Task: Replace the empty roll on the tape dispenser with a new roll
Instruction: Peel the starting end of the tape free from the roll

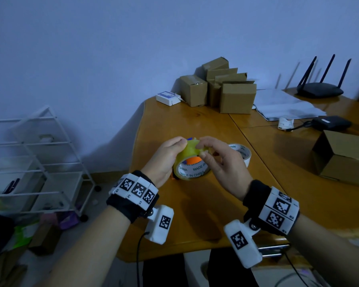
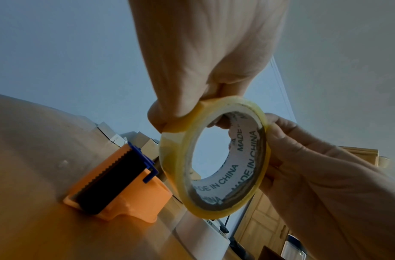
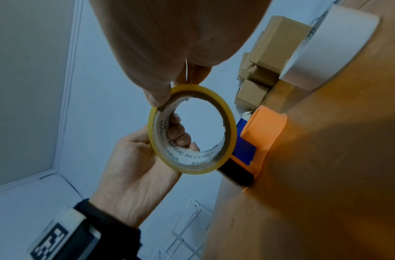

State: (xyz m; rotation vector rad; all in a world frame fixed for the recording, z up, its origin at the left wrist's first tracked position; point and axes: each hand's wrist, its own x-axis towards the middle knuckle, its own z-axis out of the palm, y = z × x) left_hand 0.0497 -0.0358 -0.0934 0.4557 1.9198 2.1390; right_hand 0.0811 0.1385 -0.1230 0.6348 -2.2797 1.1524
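Both hands hold a yellowish clear tape roll (image 1: 188,151) upright above the wooden table (image 1: 195,204); its white core reads MADE IN CHINA. My left hand (image 1: 181,145) grips the roll (image 3: 230,133) with its fingers through the core. My right hand (image 1: 203,150) pinches the roll's top edge (image 2: 214,103) between thumb and fingers. The orange tape dispenser (image 2: 120,183), with blue parts and a black toothed blade, lies on the table just behind the roll, with no roll visible in it. Its orange body (image 3: 265,126) shows beside the roll in the right wrist view.
A white roll (image 1: 241,152) lies on the table just right of my hands, also (image 3: 329,44). Cardboard boxes (image 1: 226,88) stand at the back; an open box (image 1: 344,156), papers (image 1: 284,106), a black adapter (image 1: 330,123) and a router (image 1: 319,90) are at right. A white rack (image 1: 35,162) stands left.
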